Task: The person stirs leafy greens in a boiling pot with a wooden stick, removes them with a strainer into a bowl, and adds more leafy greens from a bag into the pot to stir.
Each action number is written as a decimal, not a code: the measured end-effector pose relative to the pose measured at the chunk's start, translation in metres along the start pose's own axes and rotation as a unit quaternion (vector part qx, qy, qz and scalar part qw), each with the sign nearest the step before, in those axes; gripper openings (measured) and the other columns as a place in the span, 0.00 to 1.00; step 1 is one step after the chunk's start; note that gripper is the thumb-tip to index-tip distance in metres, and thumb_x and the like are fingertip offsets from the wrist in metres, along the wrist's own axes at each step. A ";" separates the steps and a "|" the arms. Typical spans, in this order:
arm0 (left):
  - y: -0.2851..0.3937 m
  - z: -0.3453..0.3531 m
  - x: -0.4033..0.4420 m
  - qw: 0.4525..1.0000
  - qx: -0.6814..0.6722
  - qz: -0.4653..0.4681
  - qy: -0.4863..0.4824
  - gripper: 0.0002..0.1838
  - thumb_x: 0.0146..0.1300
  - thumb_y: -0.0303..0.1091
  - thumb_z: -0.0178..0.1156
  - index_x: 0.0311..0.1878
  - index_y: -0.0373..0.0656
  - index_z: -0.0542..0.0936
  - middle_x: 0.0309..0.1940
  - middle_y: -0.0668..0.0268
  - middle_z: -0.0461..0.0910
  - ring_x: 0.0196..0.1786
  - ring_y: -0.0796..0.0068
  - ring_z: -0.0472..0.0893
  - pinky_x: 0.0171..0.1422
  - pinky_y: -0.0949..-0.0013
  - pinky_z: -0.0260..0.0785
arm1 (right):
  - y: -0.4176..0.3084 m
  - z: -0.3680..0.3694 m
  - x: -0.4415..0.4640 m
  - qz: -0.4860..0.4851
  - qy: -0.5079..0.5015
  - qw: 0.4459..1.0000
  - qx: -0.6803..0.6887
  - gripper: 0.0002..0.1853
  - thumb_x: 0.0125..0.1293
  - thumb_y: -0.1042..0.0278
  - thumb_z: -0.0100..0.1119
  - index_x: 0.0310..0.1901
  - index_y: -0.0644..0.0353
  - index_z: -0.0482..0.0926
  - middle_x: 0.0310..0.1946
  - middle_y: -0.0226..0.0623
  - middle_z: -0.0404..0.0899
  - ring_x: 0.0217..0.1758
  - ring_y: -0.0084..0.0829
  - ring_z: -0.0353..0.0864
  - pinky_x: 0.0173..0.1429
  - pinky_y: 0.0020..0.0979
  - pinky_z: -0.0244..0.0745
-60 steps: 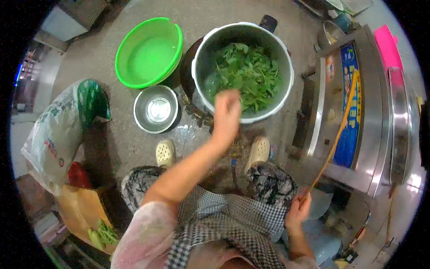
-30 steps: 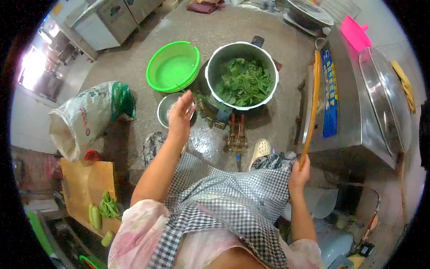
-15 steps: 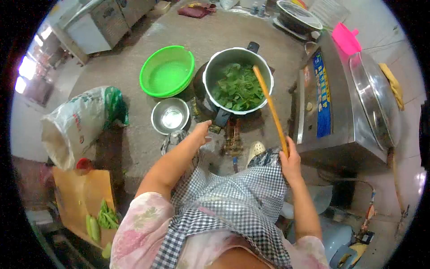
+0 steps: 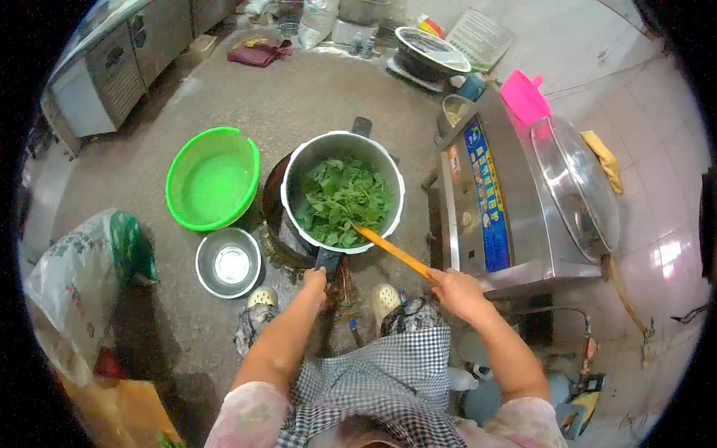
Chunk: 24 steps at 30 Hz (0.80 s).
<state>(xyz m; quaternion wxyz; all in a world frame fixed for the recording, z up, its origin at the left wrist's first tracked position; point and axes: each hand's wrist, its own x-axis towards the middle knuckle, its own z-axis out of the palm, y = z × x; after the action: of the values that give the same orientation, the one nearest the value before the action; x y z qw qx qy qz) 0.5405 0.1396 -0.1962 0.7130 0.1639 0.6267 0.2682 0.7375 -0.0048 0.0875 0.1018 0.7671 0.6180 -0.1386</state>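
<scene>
A large metal pot (image 4: 401, 196) full of green leaves (image 4: 345, 200) stands on a low burner in front of me. My left hand (image 4: 315, 281) is closed around the black handle (image 4: 328, 259) on the pot's near side. In my right hand (image 4: 457, 293) is a long wooden stick (image 4: 403, 257), held near its end. The stick slants over the pot's near rim, and its far tip is in among the leaves. To the left of the pot are a bright green plastic basket (image 4: 213, 179) and a small steel bowl (image 4: 228, 263).
A steel cabinet (image 4: 478, 209) with a blue label stands close on the right, carrying a pink plastic scoop (image 4: 526, 97) and a large metal lid (image 4: 571, 187). White sacks (image 4: 82, 276) lie at the left, beside a wooden board (image 4: 123, 411). A dark covered basin (image 4: 433, 56) sits at the back.
My left hand has gone from open beside the handle to gripping it. The stick's tip has dropped from the right rim into the leaves. My view has shifted to the right.
</scene>
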 end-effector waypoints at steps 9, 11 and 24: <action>0.028 0.013 -0.045 0.995 -0.013 -0.003 -0.095 0.10 0.64 0.35 0.51 0.44 0.40 0.70 0.33 0.65 0.74 0.26 0.73 0.73 0.24 0.75 0.72 | -0.019 0.029 0.039 0.022 0.036 0.998 -0.044 0.23 0.57 0.69 0.51 0.57 0.54 0.66 0.34 0.45 0.73 0.32 0.47 0.78 0.36 0.43 0.74; 0.025 0.014 -0.048 0.995 -0.024 0.000 -0.093 0.11 0.64 0.35 0.51 0.44 0.39 0.69 0.33 0.64 0.74 0.27 0.73 0.74 0.25 0.75 0.72 | -0.025 0.031 0.053 0.022 0.048 0.997 -0.050 0.22 0.57 0.70 0.49 0.56 0.53 0.67 0.33 0.46 0.73 0.32 0.48 0.77 0.36 0.44 0.74; 0.027 0.019 -0.060 0.993 -0.050 -0.027 -0.107 0.14 0.65 0.34 0.47 0.50 0.37 0.65 0.40 0.54 0.73 0.36 0.60 0.79 0.32 0.64 0.78 | -0.057 0.046 0.184 -0.070 0.016 0.997 0.038 0.18 0.53 0.77 0.46 0.47 0.64 0.72 0.33 0.52 0.77 0.40 0.51 0.76 0.44 0.46 0.71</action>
<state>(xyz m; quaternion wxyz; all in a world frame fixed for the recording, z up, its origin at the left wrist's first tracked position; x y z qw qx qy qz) 0.5501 0.1280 -0.1293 0.7900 0.1390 0.5371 0.2611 0.7138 0.1614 -0.0175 0.0529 0.7274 0.6660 -0.1566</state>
